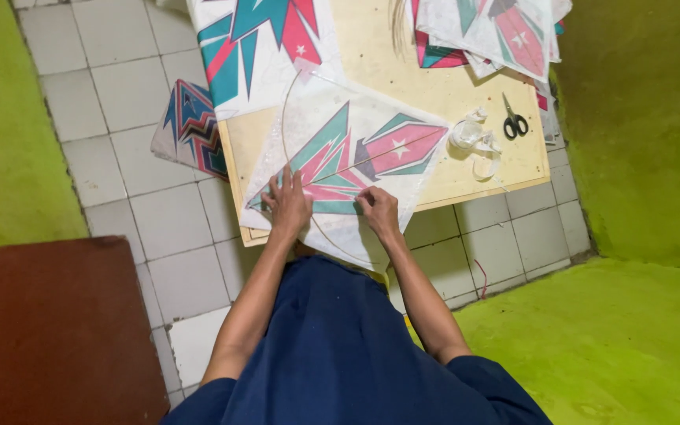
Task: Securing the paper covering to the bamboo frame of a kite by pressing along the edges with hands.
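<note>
The kite (348, 157), white paper printed in teal, pink and maroon, lies flat on the worktop (450, 86) under both your hands. Your left hand (287, 203) presses down on it with fingers spread. Your right hand (378, 211), just beside, has its fingers pressed together on the thin stick (379, 157). Beyond your right hand sit tape rolls (474, 142) and black scissors (515, 122); more kites (257, 39) lie beyond your left.

Person seen from above, head camera. Dark navy-blue garment covers torso and lap; fabric plain, no print visible. Short sleeves of same blue end above the elbows. Forearms bare. Left hand (287, 206) and right hand (378, 211) bare: no gloves, rings or watch visible.
</note>
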